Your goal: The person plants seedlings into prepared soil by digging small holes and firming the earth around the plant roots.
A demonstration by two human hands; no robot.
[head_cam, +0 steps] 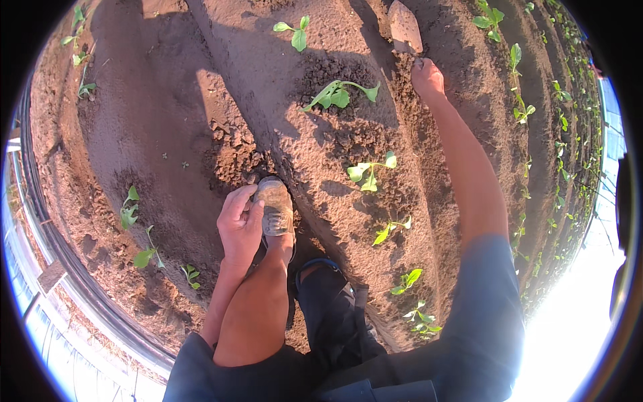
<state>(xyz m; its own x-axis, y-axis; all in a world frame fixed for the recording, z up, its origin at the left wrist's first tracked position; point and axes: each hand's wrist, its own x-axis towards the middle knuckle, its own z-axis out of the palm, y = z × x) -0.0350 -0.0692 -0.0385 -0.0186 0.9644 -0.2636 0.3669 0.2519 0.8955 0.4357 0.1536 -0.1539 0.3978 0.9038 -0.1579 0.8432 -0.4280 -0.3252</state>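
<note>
My right hand (428, 78) is closed at the handle end of a hand trowel (405, 27), whose soil-coated blade points away over the furrow at the upper right. Crumbly soil lies just beside the hand. My left hand (241, 216) is beside the toe of my muddy shoe (275, 206), thumb and fingers curled with a gap between them; nothing shows in it. Between my hands, on the raised bed, a drooping leafy seedling (339, 95) lies low over loose dark soil. A smaller seedling (370, 172) stands nearer to me, and another seedling (296, 32) is farther off.
More seedlings (413, 281) line the bed toward my knees, and others (129, 207) grow at the left. Rows of young plants (562, 120) fill the right side. Clods (233, 156) lie ahead of my shoe. Dark pipes or hoses (65, 261) run along the left edge.
</note>
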